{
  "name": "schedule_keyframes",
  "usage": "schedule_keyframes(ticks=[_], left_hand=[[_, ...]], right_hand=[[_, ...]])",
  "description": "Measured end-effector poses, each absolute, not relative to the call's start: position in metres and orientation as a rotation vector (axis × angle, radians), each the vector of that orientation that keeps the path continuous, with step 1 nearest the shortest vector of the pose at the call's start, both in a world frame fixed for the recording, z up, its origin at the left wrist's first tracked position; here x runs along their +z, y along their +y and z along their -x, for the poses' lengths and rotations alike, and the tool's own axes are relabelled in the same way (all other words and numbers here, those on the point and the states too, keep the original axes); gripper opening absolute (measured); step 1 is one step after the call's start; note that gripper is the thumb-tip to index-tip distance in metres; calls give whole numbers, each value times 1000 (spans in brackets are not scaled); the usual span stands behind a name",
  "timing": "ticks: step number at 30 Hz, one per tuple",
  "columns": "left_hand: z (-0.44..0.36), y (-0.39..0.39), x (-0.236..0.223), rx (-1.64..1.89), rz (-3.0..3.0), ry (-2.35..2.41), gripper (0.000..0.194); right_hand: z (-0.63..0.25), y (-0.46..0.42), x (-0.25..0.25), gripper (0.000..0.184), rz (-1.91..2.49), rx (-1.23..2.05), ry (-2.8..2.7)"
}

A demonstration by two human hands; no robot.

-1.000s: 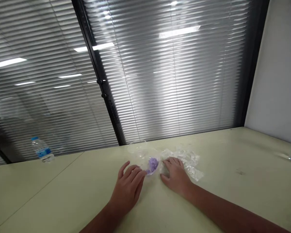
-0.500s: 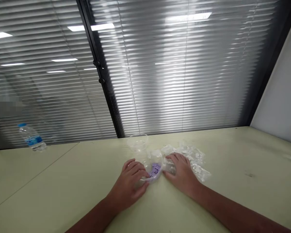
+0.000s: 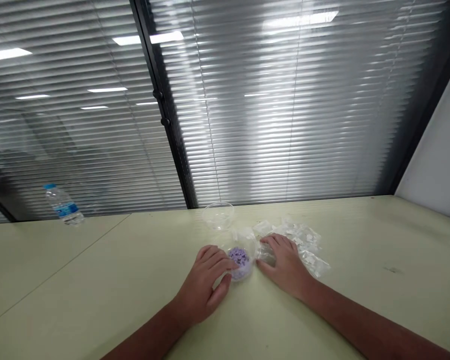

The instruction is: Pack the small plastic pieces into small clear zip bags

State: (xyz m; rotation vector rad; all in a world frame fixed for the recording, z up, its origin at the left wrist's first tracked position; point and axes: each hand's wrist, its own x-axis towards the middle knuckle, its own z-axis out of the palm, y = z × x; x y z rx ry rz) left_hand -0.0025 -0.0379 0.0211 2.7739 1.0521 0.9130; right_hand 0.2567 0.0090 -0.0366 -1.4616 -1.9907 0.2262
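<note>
Left fingers [image 3: 222, 264] parted at the bowl [image 3: 242, 274], probably light and flexible, best rim-held, while right fingers [image 3: 272, 242] clasp a clear container [image 3: 266, 254].

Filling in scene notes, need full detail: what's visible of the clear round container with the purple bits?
The clear round container looks like thin plastic, shallow and open-topped, and appears to sit upright on the pale yellow-green table, between the hands. Small purple pieces lie in it; their material is unclear. The left hand's fingertips reach its left side. The right hand, curled around a clear cup-like container, is just to its right; contact there can't be settled.
</note>
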Motion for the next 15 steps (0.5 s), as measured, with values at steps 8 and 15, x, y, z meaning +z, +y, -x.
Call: schedule_keyframes(ticks=[8,15], left_hand=[[43,-12,11,1009,-2590,1274,47],[60,-1,15,652,-2485,1137,54]], right_hand=[[-257,5,-32,42,1483,277,-1995],[-258,5,-31,42,1479,296,-2005]])
